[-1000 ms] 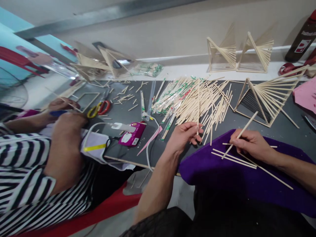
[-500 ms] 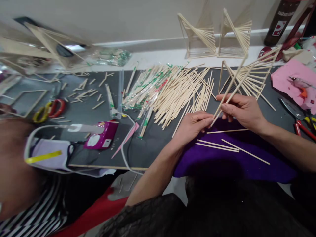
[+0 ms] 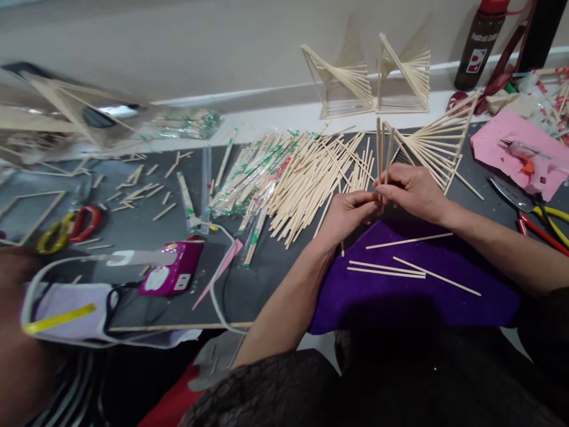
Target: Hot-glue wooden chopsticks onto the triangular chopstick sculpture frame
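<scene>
Above the purple cloth (image 3: 413,296), left hand (image 3: 347,214) and right hand (image 3: 411,193) (fingertips meeting) pinch upright sticks (image 3: 383,148).

Craft workshop: heaped bamboo sticks (image 3: 306,172), finished stick frames (image 3: 368,80), scissors (image 3: 71,225), pliers (image 3: 540,222) and glue gun (image 3: 171,274) surrounded the grip.

I count three finished stick frames (image 3: 391,77) standing at the back and four loose sticks (image 3: 386,270) lying on one purple cloth (image 3: 444,302). I see one glue gun (image 3: 171,274), one dark bottle (image 3: 479,44) and one pink paper (image 3: 511,142). The stick pile (image 3: 302,172) I cannot count.
</scene>
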`<state>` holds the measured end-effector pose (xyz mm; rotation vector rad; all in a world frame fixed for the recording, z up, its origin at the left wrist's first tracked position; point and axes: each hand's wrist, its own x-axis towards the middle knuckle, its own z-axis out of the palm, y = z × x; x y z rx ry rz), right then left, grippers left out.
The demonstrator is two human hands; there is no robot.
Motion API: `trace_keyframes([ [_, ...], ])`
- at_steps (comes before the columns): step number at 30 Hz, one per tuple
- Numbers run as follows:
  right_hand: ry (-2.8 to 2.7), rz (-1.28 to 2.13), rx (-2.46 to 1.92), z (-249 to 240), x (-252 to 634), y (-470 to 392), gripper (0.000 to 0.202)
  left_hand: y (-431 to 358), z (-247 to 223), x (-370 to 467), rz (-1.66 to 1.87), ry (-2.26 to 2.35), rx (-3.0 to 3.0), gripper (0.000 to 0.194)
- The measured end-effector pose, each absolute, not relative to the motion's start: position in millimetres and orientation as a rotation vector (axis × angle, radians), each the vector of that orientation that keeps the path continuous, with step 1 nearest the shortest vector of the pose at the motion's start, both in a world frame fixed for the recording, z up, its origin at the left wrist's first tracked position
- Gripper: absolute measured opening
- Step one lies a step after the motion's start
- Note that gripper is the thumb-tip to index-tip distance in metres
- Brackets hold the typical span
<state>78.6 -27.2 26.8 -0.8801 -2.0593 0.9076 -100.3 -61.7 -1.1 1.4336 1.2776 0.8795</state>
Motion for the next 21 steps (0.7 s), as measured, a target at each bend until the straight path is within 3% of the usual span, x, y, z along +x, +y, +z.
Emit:
trace_keyframes([
  [21, -2.173, 0.894, -0.894, 13, 72, -25, 0.022, -64, -17, -103, 0.894, 1.265, 1.371, 0.021],
])
